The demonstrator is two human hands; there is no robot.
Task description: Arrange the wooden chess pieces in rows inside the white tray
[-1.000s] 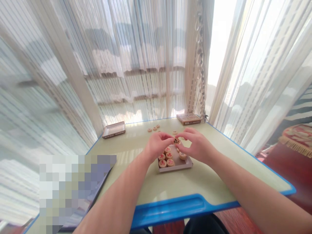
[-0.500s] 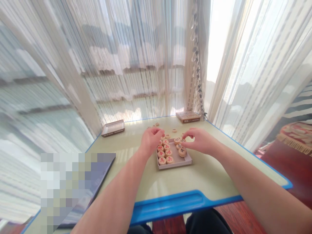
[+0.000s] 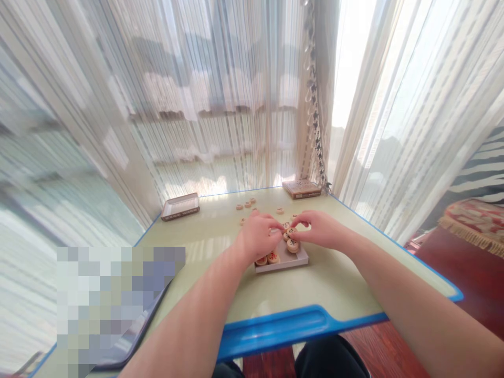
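Note:
A shallow grey tray (image 3: 300, 259) in the middle of the pale green table (image 3: 252, 294) holds several round wooden chess pieces (image 3: 292, 244) with red or black characters. My left hand (image 3: 258, 239) covers the tray's left half, its fingers curled and pinching toward a piece at the tray's far edge. My right hand (image 3: 321, 230) reaches in from the right, thumb and forefinger pinched on a piece with a black character (image 3: 291, 231). The fingertips of both hands nearly meet.
More loose pieces (image 3: 246, 204) lie on the table beyond the tray. An open box half (image 3: 180, 206) sits at the far left, another box (image 3: 302, 188) at the far right by the sheer curtains. A dark flat object (image 3: 129, 336), partly blurred out, lies near left. The table has a blue rim (image 3: 283, 328).
My left hand came back from the loose pieces beyond the tray and now lies over the tray's left half. My right hand has shifted a little left toward it.

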